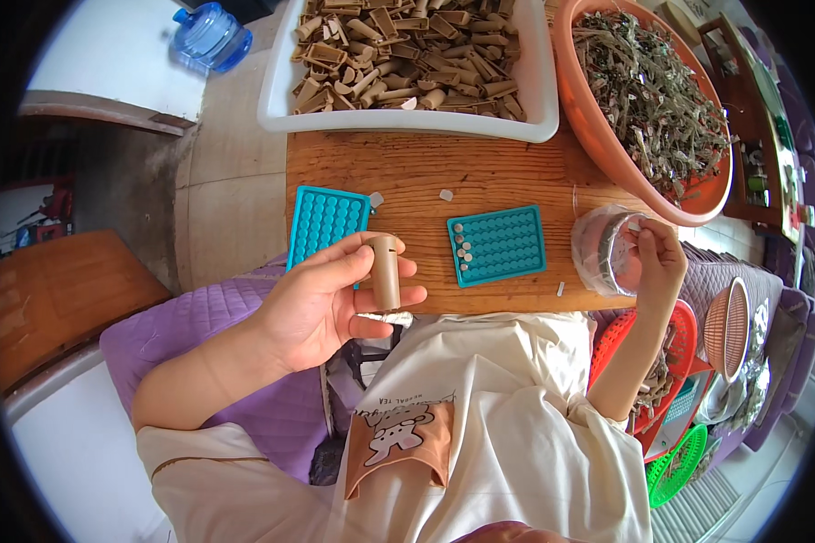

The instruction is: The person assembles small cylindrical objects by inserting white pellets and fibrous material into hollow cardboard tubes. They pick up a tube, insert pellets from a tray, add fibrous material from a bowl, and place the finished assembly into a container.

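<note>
My left hand point(326, 299) holds a short tan cardboard tube point(386, 271) upright between thumb and fingers, over the near edge of the wooden table point(426, 172); a whitish scrap point(385, 319) lies under the fingers. My right hand point(658, 262) reaches into a round bowl wrapped in clear plastic point(607, 249) at the table's right end, fingertips pinched on something small that I cannot make out. Between the hands lies a teal tray of small holes point(498, 244) with a few white pieces in its left column. A second teal tray point(326, 222) lies behind my left hand.
A white tub point(407, 122) full of tan tubes stands at the back. An orange basin point(607, 145) of dried plant stalks sits back right. Red, green and tan mesh baskets point(729, 326) are low on the right. A blue water jug point(210, 36) stands on the floor far left.
</note>
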Demonstrator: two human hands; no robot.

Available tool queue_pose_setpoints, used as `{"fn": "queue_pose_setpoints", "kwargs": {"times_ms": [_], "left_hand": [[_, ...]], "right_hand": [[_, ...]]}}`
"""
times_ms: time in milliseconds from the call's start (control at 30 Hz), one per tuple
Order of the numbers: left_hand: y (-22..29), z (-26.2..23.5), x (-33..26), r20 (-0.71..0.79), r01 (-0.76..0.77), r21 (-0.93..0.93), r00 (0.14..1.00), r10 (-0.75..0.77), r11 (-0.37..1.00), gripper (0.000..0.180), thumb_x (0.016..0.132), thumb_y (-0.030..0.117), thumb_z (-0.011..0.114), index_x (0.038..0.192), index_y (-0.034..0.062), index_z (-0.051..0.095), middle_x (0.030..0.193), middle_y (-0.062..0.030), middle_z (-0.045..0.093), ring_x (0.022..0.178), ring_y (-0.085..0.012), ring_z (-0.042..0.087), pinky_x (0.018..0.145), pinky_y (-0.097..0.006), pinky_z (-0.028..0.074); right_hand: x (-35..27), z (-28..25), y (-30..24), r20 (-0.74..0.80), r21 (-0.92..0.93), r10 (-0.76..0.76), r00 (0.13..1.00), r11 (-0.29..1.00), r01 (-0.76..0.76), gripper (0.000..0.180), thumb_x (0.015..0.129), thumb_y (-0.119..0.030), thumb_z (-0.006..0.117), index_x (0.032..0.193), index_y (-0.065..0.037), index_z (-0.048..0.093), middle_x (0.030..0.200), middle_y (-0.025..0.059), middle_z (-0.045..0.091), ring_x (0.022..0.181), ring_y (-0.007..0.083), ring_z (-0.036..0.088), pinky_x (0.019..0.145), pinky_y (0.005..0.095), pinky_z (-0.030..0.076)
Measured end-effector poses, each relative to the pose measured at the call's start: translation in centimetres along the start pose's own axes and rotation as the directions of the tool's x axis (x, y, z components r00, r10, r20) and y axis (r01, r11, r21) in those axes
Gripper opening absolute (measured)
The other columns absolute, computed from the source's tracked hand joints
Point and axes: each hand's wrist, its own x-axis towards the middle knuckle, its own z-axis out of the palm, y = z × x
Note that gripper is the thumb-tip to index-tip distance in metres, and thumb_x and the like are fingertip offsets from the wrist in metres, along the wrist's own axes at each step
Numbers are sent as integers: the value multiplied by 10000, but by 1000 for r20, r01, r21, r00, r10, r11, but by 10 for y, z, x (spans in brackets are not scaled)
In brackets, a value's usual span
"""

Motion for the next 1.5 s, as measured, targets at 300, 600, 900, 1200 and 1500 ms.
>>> {"fn": "queue_pose_setpoints", "kwargs": {"times_ms": [300, 600, 900, 1200, 1500], "left_hand": [[0, -3, 0, 63, 43, -13, 997, -42, 999, 265, 905, 224, 352, 1104, 71, 436, 1057, -83, 500, 995, -250, 532, 632, -307, 540], [-1, 0, -3, 79, 95, 16, 992, -96, 995, 326, 906, 245, 343, 1171, 57, 370, 1066, -94, 514, 940, -273, 565, 588, -287, 548], [-1, 5, -5, 67, 73, 182, 994, -86, 981, 305, 904, 241, 347, 1171, 100, 387, 1105, -54, 497, 967, -207, 551, 661, -309, 504], [-4, 2, -2, 75, 38, 152, 996, -50, 988, 348, 894, 266, 389, 1200, 108, 338, 1071, -78, 505, 981, -247, 549, 624, -305, 538], [-5, 3, -3, 54, 47, 162, 997, -56, 986, 323, 902, 252, 364, 1191, 108, 350, 1068, -52, 503, 1018, -233, 526, 639, -294, 522]], "right_hand": [[-25, 76, -47, 288, 297, -184, 940, 950, 95, 74, 786, 53, 498, 846, 10, 497, 819, 72, 560, 730, 135, 563, 653, 225, 458], [-50, 137, -101, 565, 203, -450, 691, 888, 413, 133, 691, 60, 562, 773, -16, 489, 903, 126, 561, 790, 226, 564, 681, 287, 448], [-58, 138, -111, 599, 69, -393, 697, 893, 445, 122, 698, 32, 578, 771, -10, 490, 870, 125, 561, 758, 265, 564, 638, 302, 452], [-61, 143, -108, 544, 88, -485, 685, 844, 528, 138, 698, 41, 567, 775, -29, 476, 780, 96, 516, 632, 263, 535, 521, 323, 448], [-66, 150, -100, 513, 100, -505, 694, 838, 536, 131, 698, 43, 560, 761, -23, 465, 811, 98, 533, 648, 267, 538, 521, 331, 450]]}}
